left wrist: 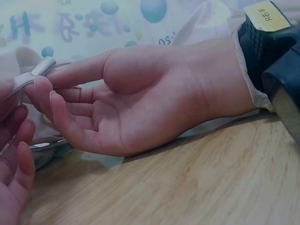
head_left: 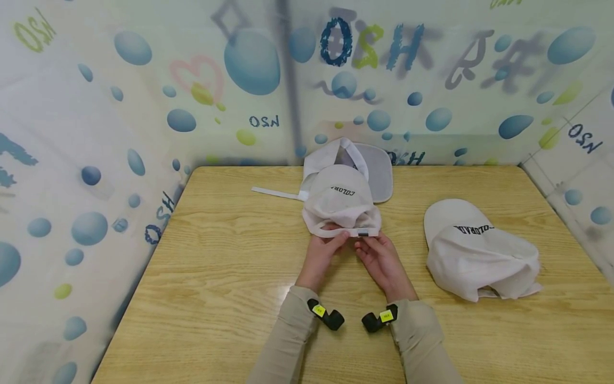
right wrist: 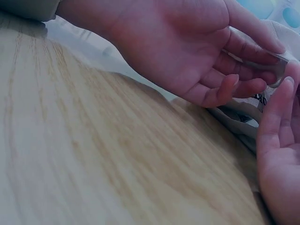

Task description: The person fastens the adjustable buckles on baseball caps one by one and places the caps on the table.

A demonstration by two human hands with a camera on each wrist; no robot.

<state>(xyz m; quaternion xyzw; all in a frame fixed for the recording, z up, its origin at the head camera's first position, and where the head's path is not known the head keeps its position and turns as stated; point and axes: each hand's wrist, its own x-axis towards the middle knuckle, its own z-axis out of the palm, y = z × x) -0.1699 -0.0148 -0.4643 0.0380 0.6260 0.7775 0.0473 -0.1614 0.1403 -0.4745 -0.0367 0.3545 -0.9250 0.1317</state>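
Note:
A white baseball cap with dark lettering lies mid-table, its back strap facing me. My left hand pinches that strap, thumb on top and fingers beneath. Close beside it, my right hand pinches the strap's other end by the metal buckle. The left wrist view shows the right thumb and forefinger at the shiny buckle, the other fingers loosely bent. In the right wrist view the left palm faces the right fingers.
Behind the held cap, a second white cap shows its grey under-brim, with a loose strap stretching left. A third white cap lies at the right. The wooden table meets a patterned curtain at the back.

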